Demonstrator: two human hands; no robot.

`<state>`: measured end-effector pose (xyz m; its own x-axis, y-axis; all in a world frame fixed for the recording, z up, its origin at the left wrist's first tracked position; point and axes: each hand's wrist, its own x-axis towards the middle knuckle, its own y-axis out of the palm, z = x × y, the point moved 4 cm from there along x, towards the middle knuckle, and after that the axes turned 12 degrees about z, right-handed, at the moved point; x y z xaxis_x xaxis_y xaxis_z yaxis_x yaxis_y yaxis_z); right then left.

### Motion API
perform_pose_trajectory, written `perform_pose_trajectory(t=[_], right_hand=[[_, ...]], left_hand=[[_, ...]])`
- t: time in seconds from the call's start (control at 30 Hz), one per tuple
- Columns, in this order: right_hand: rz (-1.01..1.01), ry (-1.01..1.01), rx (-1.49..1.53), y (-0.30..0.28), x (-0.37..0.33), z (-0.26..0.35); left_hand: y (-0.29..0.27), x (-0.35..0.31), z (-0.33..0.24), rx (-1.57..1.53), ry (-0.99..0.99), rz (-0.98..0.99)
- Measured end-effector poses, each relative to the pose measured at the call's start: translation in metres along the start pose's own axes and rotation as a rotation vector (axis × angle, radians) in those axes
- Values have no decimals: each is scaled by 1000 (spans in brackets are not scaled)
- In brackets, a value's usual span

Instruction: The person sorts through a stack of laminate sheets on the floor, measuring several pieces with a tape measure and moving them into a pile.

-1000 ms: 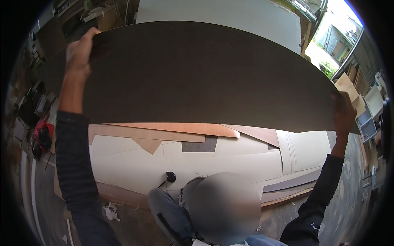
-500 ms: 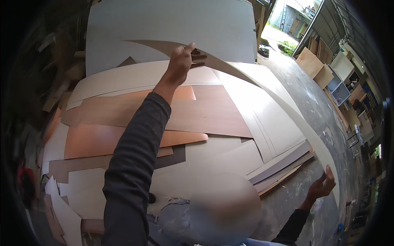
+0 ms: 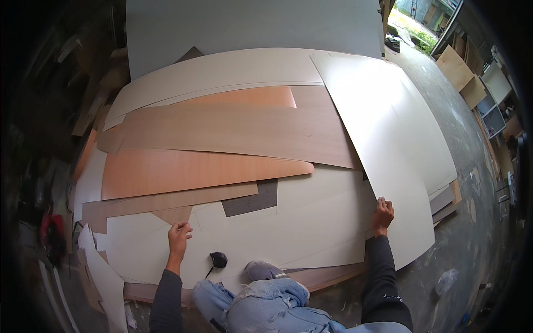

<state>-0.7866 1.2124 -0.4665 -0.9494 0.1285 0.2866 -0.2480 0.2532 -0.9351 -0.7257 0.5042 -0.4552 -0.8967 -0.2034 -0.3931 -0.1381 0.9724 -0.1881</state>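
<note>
A long white laminate sheet (image 3: 408, 161) lies slanting over the right part of a stack of sheets, bright with reflected light. My right hand (image 3: 382, 216) pinches its left edge near the front. On the left, my left hand (image 3: 177, 240) hovers over a cream sheet (image 3: 311, 233), fingers loosely bent and apart, holding nothing. Just behind it is a small brown offcut (image 3: 173, 214). A black tape measure (image 3: 219, 260) rests on the cream sheet between my hands, nearer the left one.
Orange wood-grain strips (image 3: 194, 173) and a wide brown sheet (image 3: 239, 133) overlap across the stack, with a dark grey piece (image 3: 251, 200) beneath. A large grey panel (image 3: 255, 28) stands at the back. Boards (image 3: 455, 67) lean at the far right. Narrow offcuts (image 3: 105, 283) lie front left.
The raised, bent white sheet has come down flat onto the stack's right side. My left hand has let go and moved down left; my right hand has moved left to its near edge.
</note>
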Motion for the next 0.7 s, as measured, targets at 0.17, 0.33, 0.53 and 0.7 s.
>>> perform_pose_trajectory(t=[0.17, 0.33, 0.53, 0.7], right_hand=[[158, 69, -113, -1, 53, -27], [544, 404, -184, -26, 132, -44], [433, -224, 734, -8, 123, 100], [637, -794, 778, -44, -11, 276]], left_hand=[[-92, -64, 37, -75, -86, -268], [-83, -68, 49, -139, -120, -275], [6, -51, 50, -168, -126, -115], [33, -55, 64, -258, -125, -75]])
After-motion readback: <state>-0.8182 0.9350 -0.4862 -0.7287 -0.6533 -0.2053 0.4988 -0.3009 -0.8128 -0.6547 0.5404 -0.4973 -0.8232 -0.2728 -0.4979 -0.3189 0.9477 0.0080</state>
